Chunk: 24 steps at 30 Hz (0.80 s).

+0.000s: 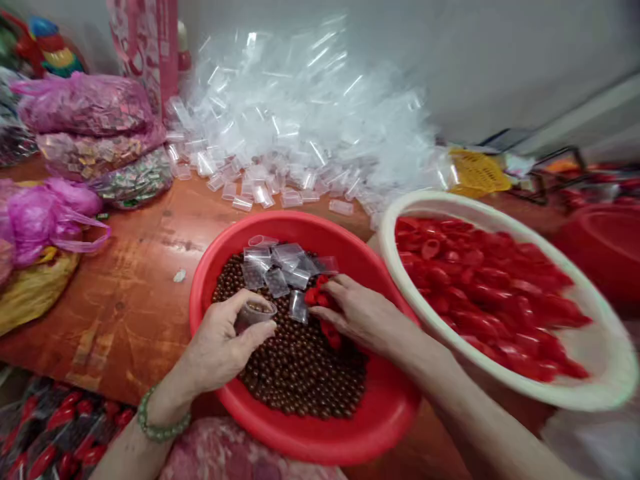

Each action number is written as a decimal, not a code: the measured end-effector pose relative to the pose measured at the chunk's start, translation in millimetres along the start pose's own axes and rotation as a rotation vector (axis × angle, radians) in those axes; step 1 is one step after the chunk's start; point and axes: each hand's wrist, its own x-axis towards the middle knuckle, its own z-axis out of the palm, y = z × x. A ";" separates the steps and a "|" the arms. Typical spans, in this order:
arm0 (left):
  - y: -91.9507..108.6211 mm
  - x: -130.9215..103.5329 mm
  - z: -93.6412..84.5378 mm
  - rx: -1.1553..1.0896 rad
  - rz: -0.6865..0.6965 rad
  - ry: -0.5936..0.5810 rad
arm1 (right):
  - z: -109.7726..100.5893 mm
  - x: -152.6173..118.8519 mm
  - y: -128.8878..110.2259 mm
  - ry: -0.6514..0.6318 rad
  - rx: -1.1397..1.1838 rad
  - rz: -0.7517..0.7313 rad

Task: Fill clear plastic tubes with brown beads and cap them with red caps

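Note:
My left hand [227, 340], with a green bead bracelet [163, 423] on its wrist, grips a clear plastic cup [256, 313] that has brown balls inside. It is above the left part of a red basin [320, 447]. Glossy brown balls [305, 373] cover much of the basin's floor. My right hand [353, 307] is closed on red plastic pieces [320, 293] inside the same basin; their exact shape is partly hidden by the fingers. Between the hands and behind them, several clear plastic cups [277, 267] lie on the balls.
A white basin [500, 393] of red plastic parts [480, 287] stands to the right. Behind is a large heap of clear cups [300, 127]. Filled plastic bags [95, 127] are stacked at the left on the brown table [145, 280]. A yellow basket [477, 172] sits at the back right.

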 end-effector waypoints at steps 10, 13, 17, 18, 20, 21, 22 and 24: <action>-2.6 -2.5 0.1 -0.043 0.024 -0.030 | -15.9 4.0 -11.0 0.003 -0.241 -0.071; -2.6 -2.4 0.7 -0.045 0.030 -0.032 | -6.8 13.8 -13.1 -0.020 -0.282 -0.107; -2.8 -2.5 1.2 -0.057 0.016 -0.032 | 6.1 19.5 -5.9 0.001 -0.267 -0.163; -3.0 -2.6 1.0 -0.073 0.009 -0.039 | 7.2 19.5 -2.8 0.016 -0.262 -0.177; -3.1 -2.8 0.0 -0.137 0.001 -0.066 | 5.4 17.6 3.7 0.059 -0.259 -0.192; -3.0 -2.8 -0.7 -0.183 0.002 -0.086 | 2.3 15.6 6.6 0.118 -0.216 -0.203; -2.8 -2.8 -1.5 -0.235 0.005 -0.108 | -2.1 12.8 8.5 0.200 -0.144 -0.218; -2.3 -2.4 -3.1 -0.339 0.008 -0.148 | -14.3 5.4 7.3 0.394 0.037 -0.243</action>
